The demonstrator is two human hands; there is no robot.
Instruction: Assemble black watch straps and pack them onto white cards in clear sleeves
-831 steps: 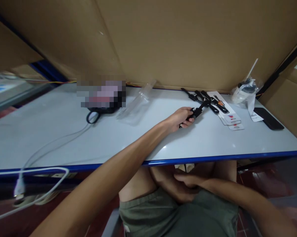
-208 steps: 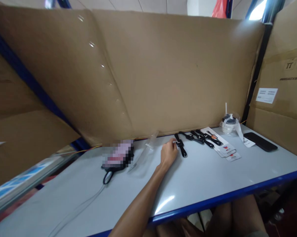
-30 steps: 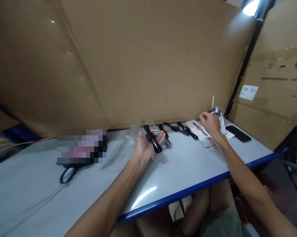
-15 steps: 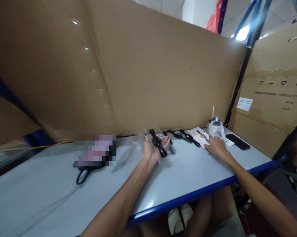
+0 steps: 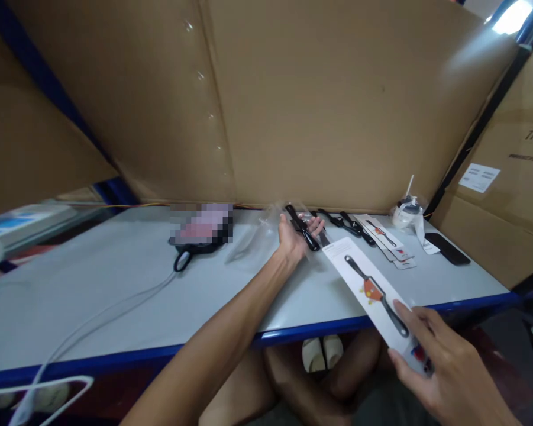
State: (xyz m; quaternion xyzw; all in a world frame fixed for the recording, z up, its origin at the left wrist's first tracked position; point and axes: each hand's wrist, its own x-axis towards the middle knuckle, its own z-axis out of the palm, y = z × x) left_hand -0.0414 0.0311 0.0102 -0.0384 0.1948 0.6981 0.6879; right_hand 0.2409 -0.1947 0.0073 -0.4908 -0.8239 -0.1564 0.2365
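Observation:
My left hand, palm up with fingers partly curled, bears a black spokeshave. A clear plastic bag lies about this hand and the tool; whether the spokeshave is inside it I cannot tell. Between thumb and fingers, my right hand grips a white printed card by its near end. The card shows a picture of a spokeshave on an orange shape and slants over the table's front edge. Several more black spokeshaves lie beyond my left hand, beside a small stack of similar cards.
On the table, a pixelated device with a black case and white cable stands left. A phone and a plastic-wrapped cup with a straw sit right. Cardboard walls the back; a blue frame edge runs along the front.
My right hand has come away from the card stack, drawing one card toward me and over the front edge. My left hand still bears the spokeshave. The view has turned down and left.

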